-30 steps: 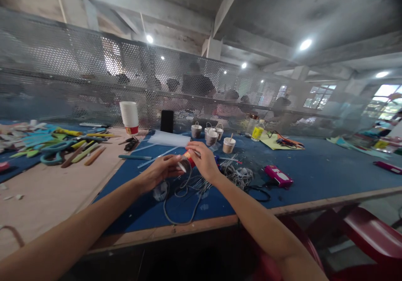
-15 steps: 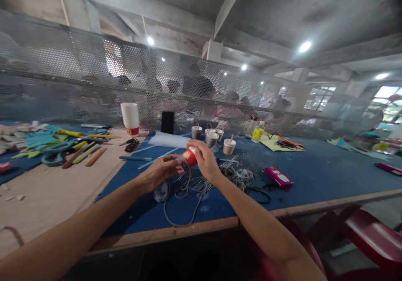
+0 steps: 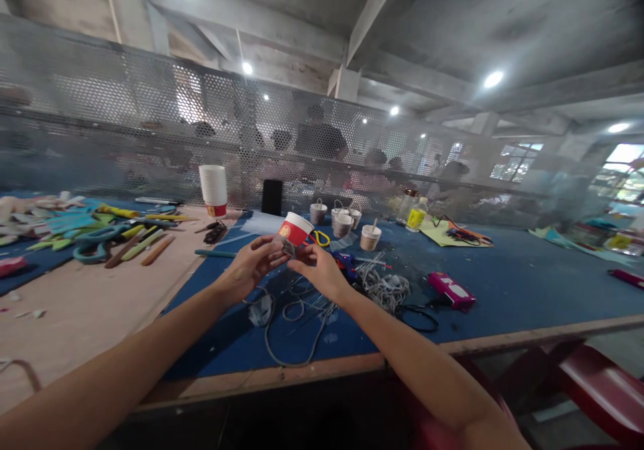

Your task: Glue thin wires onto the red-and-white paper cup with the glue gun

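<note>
A red and white paper cup (image 3: 296, 229) is tilted in front of me, its white rim up and to the right. Grey cord (image 3: 284, 246) is wound round its lower end. My left hand (image 3: 251, 263) grips that end from the left, fingers curled round it. At the lower right of the cup, my right hand (image 3: 322, 272) is closed, its thumb and fingers pinched at the cord; the exact grip is partly hidden. Loose cord trails below in a loop on the blue mat. Behind my right hand lie a blue glue gun (image 3: 345, 263) and yellow-handled scissors (image 3: 320, 237).
Several cord-wrapped cups (image 3: 343, 224) stand behind. A tangle of grey cord (image 3: 387, 289) and a magenta device (image 3: 451, 290) lie to the right. At left are a stack of paper cups (image 3: 213, 185), scissors and wooden-handled tools (image 3: 157, 249). A perforated metal screen (image 3: 241, 121) rises behind the table.
The cup has turned so its rim faces up. My right hand has moved from the cup's upper side down to its lower end. The scissors and glue gun are now more visible.
</note>
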Demonstrator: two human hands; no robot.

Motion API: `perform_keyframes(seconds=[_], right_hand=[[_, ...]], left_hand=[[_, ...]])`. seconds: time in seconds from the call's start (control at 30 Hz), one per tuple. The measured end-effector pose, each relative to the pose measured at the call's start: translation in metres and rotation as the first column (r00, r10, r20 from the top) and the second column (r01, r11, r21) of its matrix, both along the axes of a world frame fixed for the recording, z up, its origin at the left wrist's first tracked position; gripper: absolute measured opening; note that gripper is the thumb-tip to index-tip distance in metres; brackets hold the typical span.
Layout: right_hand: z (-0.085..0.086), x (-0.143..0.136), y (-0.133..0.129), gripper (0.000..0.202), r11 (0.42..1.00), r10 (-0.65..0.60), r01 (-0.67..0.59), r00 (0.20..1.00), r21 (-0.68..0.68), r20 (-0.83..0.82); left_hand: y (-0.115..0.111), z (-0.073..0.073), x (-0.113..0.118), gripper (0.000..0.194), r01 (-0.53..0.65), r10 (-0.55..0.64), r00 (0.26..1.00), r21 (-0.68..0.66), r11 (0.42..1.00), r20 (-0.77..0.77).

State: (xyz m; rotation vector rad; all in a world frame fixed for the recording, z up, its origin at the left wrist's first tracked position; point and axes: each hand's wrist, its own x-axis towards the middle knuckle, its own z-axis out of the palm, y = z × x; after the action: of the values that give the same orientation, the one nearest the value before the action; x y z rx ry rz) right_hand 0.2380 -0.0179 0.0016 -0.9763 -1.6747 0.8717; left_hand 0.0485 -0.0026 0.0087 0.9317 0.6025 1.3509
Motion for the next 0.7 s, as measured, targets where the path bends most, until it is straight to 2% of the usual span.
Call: perform_keyframes(seconds=[0.23,0.4,0.53,0.7], right_hand=[[0.005,0.002,-0.002,0.02,0.989,0.128,-0.135,0.986,-0.06,-0.109],[0.004,0.002,-0.002,0.014,0.997,0.062,-0.068,0.99,-0.044,-0.125],[0.01,0.005,-0.002,0.012,0.996,0.068,-0.076,0.979,-0.036,-0.193],[0.014,0.01,-0.001,0.011,1.0,0.011,-0.015,0.987,-0.02,-0.162]], left_hand=[[0.0,0.001,-0.001,0.014,0.06,-0.06,0.998,0.023,0.998,0.01],[0.002,0.0,-0.003,0.018,0.113,-0.113,0.994,0.039,0.993,-0.012],[0.002,0.0,-0.004,0.016,0.117,-0.116,0.993,0.028,0.993,-0.026],[0.001,0.001,-0.004,0.019,0.129,-0.129,0.991,0.013,0.992,-0.024]])
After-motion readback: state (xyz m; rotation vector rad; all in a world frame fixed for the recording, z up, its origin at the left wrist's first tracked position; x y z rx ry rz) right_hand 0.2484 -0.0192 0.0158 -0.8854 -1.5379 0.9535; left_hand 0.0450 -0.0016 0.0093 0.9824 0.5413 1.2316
